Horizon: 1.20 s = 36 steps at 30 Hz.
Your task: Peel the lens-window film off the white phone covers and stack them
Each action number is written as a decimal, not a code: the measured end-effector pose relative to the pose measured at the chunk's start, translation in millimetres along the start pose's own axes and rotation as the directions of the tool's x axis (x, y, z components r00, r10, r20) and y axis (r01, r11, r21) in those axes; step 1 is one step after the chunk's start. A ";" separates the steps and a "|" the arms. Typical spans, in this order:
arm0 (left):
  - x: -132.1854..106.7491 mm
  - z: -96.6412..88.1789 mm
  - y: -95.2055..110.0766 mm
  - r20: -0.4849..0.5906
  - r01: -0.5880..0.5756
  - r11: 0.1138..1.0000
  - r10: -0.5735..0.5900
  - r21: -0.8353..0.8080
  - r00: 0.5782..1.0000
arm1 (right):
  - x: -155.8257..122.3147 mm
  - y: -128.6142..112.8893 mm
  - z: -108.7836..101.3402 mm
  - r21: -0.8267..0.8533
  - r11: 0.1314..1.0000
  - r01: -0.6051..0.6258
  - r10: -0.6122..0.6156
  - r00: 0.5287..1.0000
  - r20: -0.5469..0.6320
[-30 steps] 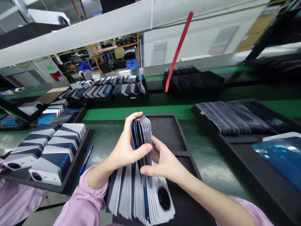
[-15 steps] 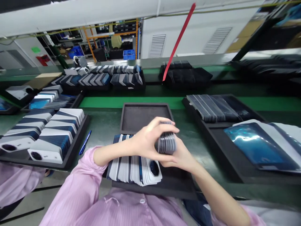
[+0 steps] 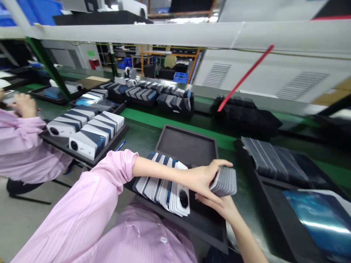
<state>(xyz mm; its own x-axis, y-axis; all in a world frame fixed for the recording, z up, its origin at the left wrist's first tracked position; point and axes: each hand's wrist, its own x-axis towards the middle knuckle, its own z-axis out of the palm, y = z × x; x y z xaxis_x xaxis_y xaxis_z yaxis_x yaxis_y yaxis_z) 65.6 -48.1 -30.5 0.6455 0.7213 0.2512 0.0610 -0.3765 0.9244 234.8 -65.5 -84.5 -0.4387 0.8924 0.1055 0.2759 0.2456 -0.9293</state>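
Observation:
A grey stack of phone back covers (image 3: 226, 180) is gripped between my two hands above the right part of a black tray (image 3: 210, 226). My left hand (image 3: 203, 182) reaches across and clasps the stack, thumb on top and fingers below. From underneath, my right hand (image 3: 221, 206) supports it; its fingers are partly hidden by the stack and my left hand. In the tray's left part, a row of white and dark blue phone back covers (image 3: 156, 182) stands on edge, the nearest showing a round black camera area. Behind lies another black tray (image 3: 189, 146).
A tray of white and dark covers (image 3: 90, 135) stands left, near a blue pen (image 3: 120, 145). To the right, a black tray (image 3: 270, 204) holds wrapped covers (image 3: 264, 157) and glossy blue sheets (image 3: 326, 219). A red strip (image 3: 246, 76) hangs ahead. A co-worker's hand (image 3: 26, 105) is far left.
The view has swung left, bringing a co-worker into sight. My hands have shifted rightward relative to the tray, and the stack has turned so more of its layered edges show.

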 end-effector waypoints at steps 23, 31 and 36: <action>-296.4 -48.1 17.7 -0.782 -0.510 0.599 -0.534 -0.618 0.321 | 207.5 -139.1 266.8 -0.525 0.314 0.791 -0.067 0.570 0.819; -256.0 -83.2 24.0 -0.741 -0.346 0.665 -0.511 -0.662 0.436 | 237.1 -122.2 248.0 -0.581 0.453 0.676 -0.135 0.697 0.705; -188.7 -107.9 28.4 -0.664 -0.173 0.707 -0.510 -0.686 0.546 | 246.6 -76.6 94.8 -0.665 0.688 0.291 -0.223 0.957 0.187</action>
<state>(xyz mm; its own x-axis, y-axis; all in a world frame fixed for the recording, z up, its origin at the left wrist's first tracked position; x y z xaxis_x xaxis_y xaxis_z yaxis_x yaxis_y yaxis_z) -136.6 -132.1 -20.7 -0.1839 0.9723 -0.1439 -0.5907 0.0077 0.8069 24.4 99.9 -20.8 -0.6414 0.7281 0.2418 0.6309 0.6799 -0.3738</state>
